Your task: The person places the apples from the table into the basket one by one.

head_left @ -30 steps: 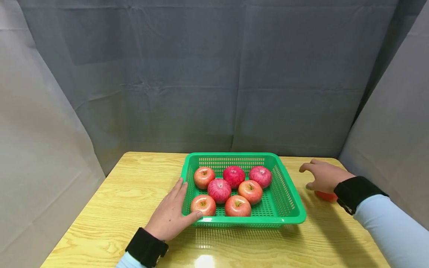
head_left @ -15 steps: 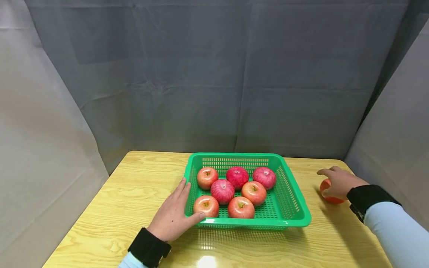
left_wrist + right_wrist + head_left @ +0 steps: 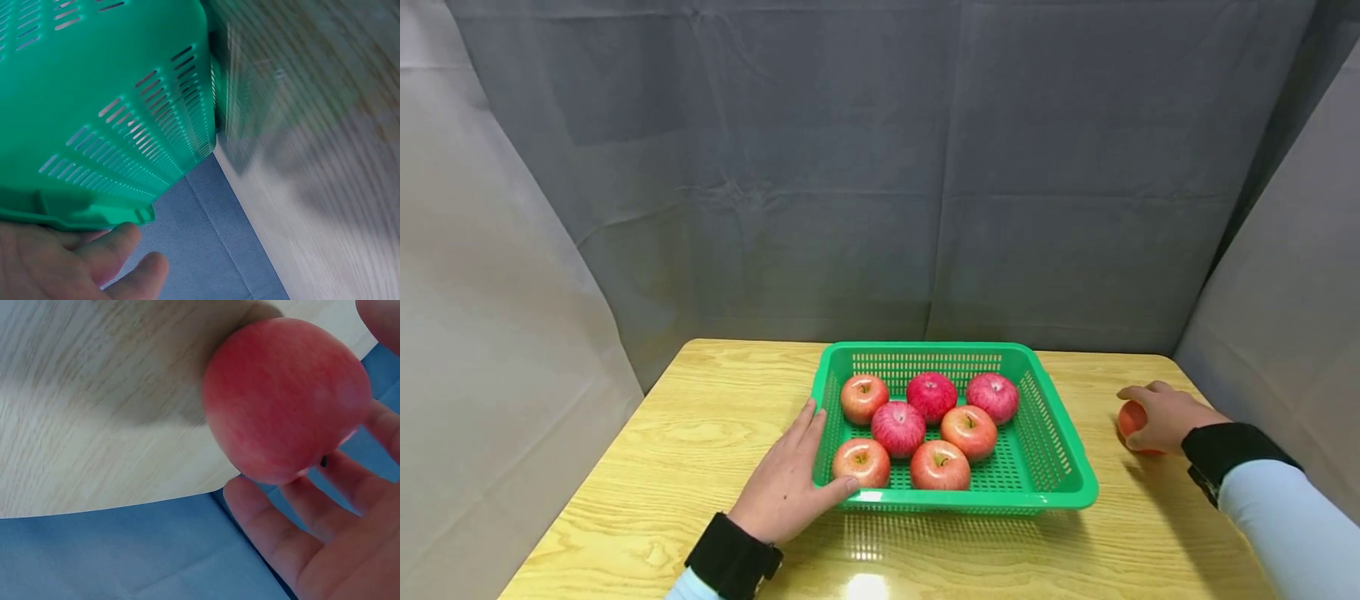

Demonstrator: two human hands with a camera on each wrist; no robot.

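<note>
My left hand rests against the left end of the green plastic basket, fingers fairly straight along its rim and thumb over the near corner. In the left wrist view, fingertips touch the rim's outer edge beside the slotted wall. Several red apples sit inside the basket. Off to the right, my right hand holds a single red apple on the table, fingers curled over it. The right wrist view shows this apple large, with fingertips around its stem end; the thumb is mostly cut off.
The wooden table has rounded back corners. A grey cloth hangs behind it, with pale cloth sides at left and right. The right hand works near the table's right edge.
My right hand has moved right and down onto the lone apple, and its fingers have closed around it. The left hand has stayed on the basket. The head view has shifted slightly.
</note>
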